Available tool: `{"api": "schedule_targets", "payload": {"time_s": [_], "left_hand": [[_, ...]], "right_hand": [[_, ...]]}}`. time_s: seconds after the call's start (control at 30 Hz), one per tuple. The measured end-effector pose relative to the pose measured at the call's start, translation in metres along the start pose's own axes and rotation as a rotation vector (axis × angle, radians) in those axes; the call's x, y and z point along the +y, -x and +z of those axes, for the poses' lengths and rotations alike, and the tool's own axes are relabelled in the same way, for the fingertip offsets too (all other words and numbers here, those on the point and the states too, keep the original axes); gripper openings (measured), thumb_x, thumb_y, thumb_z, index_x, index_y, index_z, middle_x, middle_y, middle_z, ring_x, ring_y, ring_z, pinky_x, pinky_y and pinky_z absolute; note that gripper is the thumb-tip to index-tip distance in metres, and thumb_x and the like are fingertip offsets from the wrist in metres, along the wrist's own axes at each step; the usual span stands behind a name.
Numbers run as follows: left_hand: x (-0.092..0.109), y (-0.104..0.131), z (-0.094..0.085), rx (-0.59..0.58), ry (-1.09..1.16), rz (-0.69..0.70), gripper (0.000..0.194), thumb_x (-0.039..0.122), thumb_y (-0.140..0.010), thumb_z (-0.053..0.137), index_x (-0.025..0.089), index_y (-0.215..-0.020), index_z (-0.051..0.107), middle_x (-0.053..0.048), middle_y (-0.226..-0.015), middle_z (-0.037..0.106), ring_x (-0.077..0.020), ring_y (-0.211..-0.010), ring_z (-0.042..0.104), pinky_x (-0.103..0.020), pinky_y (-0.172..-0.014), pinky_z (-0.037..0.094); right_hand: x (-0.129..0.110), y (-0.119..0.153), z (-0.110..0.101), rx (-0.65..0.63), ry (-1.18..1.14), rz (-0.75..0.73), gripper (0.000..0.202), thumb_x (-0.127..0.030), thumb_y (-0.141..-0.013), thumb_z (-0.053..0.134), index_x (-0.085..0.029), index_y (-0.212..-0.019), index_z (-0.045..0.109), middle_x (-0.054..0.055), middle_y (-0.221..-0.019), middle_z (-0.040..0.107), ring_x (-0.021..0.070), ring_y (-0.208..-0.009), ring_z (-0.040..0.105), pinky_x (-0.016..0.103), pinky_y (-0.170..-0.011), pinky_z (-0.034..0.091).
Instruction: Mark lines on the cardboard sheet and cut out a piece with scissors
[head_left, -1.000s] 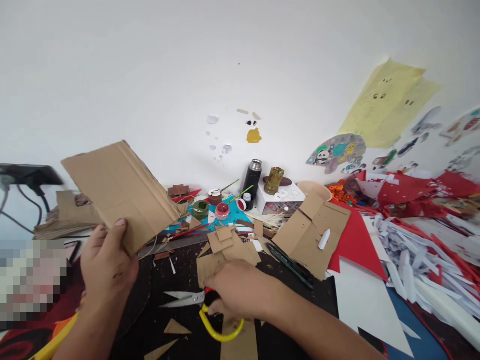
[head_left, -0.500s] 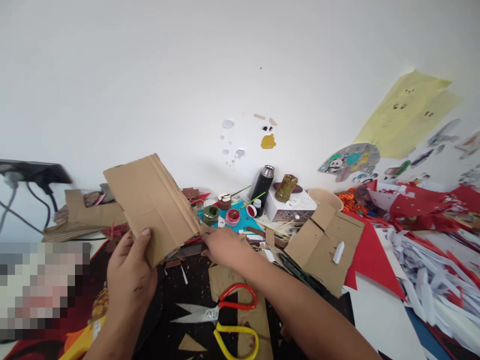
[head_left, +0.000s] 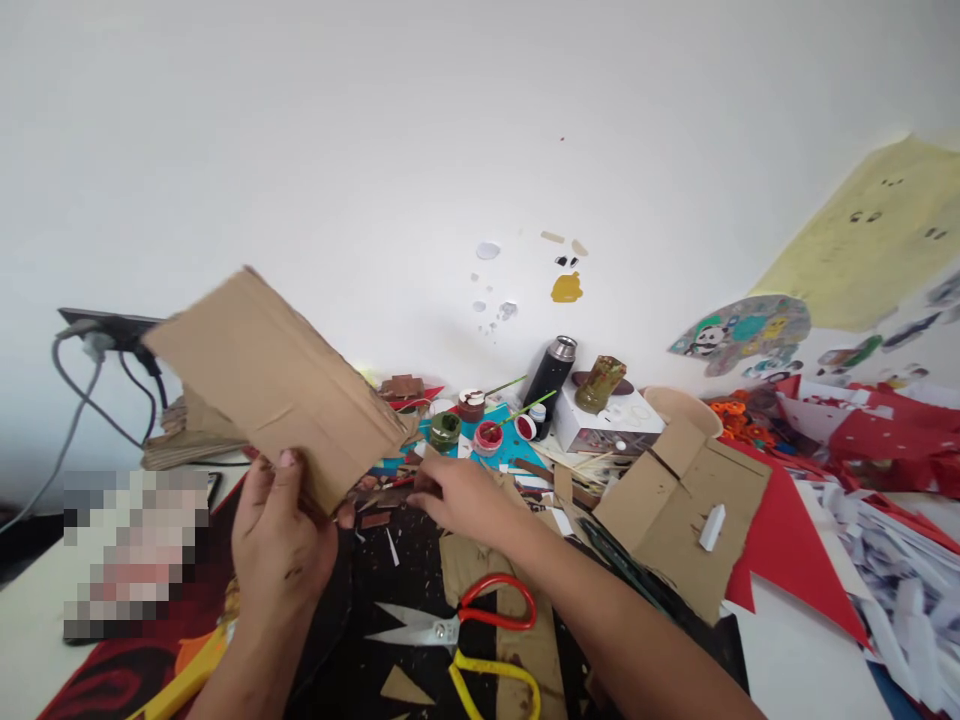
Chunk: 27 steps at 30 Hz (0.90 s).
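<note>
My left hand point(head_left: 283, 530) grips a folded piece of brown cardboard point(head_left: 274, 370) by its lower edge, thumb on the near face, and holds it raised and tilted. To the right of the cardboard's lower corner is my right hand point(head_left: 450, 495), its fingers curled over scraps at the back of the black work surface; what lies between the fingers is too small to make out. Below my right hand lie scissors point(head_left: 442, 632) with spread blades, one red handle and one yellow handle, partly over a cardboard strip point(head_left: 525, 600).
Open paint jars point(head_left: 489, 436) with brushes stand behind my right hand, beside a black thermos point(head_left: 550, 375) and a white box point(head_left: 600, 428). Cut cardboard point(head_left: 694, 510) and red paper point(head_left: 787, 550) lie right. A blurred-out rectangle point(head_left: 142, 560) and a power strip point(head_left: 112, 328) are left.
The view has shifted, so most things sit further right. The cardboard in my left hand has moved left and tilted more. The dark blade-like strip near my right hand no longer shows clearly.
</note>
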<state>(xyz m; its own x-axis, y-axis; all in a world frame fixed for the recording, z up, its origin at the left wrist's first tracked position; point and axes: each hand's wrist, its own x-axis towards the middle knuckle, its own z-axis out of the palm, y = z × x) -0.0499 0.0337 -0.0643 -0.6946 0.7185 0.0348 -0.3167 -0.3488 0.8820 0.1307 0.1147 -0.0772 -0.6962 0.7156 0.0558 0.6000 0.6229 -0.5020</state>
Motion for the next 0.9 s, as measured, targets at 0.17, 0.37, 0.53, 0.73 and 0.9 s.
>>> {"api": "schedule_targets", "payload": {"time_s": [0.17, 0.37, 0.53, 0.73, 0.9], "left_hand": [[0.01, -0.003, 0.003, 0.1, 0.085, 0.12, 0.068, 0.064, -0.056, 0.103, 0.027, -0.098, 0.065, 0.005, -0.097, 0.07, -0.0146, -0.062, 0.065, -0.024, -0.035, 0.043], [-0.014, -0.014, -0.003, 0.034, 0.041, 0.038, 0.045, 0.038, -0.069, 0.099, 0.019, -0.102, 0.073, 0.0, -0.096, 0.074, -0.0112, -0.065, 0.064, -0.019, -0.043, 0.045], [-0.024, 0.0, 0.001, -0.116, -0.024, -0.04, 0.037, 0.034, -0.065, 0.097, 0.019, -0.09, 0.075, 0.001, -0.082, 0.072, -0.0115, -0.059, 0.062, -0.02, -0.041, 0.044], [-0.029, 0.026, 0.014, -0.324, -0.116, -0.143, 0.05, 0.049, -0.067, 0.099, 0.022, -0.105, 0.08, -0.001, -0.087, 0.078, -0.0122, -0.048, 0.059, -0.023, -0.034, 0.042], [-0.04, 0.036, 0.016, -0.415, -0.133, -0.195, 0.048, 0.051, -0.075, 0.094, 0.02, -0.108, 0.08, -0.005, -0.093, 0.082, -0.0184, -0.059, 0.071, -0.026, -0.045, 0.054]], "right_hand": [[0.013, 0.018, -0.005, 0.242, -0.733, 0.182, 0.023, -0.043, -0.104, 0.071, -0.022, -0.098, 0.064, -0.002, -0.072, 0.074, 0.0115, -0.042, 0.056, 0.023, -0.045, 0.04], [0.033, 0.064, -0.023, 0.509, -1.109, 0.27, 0.048, -0.066, -0.084, 0.082, -0.022, -0.09, 0.064, -0.007, -0.058, 0.061, 0.0062, -0.038, 0.035, 0.02, -0.039, 0.021], [0.046, 0.1, -0.018, 0.516, -1.18, 0.298, 0.052, -0.066, -0.078, 0.089, -0.021, -0.084, 0.065, -0.006, -0.053, 0.059, 0.0062, -0.039, 0.035, 0.019, -0.039, 0.018], [0.061, 0.109, -0.004, 0.312, -1.057, 0.296, 0.044, -0.06, -0.081, 0.087, -0.02, -0.084, 0.068, -0.006, -0.051, 0.059, 0.0071, -0.039, 0.035, 0.02, -0.04, 0.021], [0.071, 0.11, -0.008, 0.398, -0.995, 0.29, 0.044, -0.062, -0.081, 0.085, -0.021, -0.087, 0.071, -0.01, -0.047, 0.051, 0.0091, -0.04, 0.035, 0.022, -0.042, 0.024]]}}
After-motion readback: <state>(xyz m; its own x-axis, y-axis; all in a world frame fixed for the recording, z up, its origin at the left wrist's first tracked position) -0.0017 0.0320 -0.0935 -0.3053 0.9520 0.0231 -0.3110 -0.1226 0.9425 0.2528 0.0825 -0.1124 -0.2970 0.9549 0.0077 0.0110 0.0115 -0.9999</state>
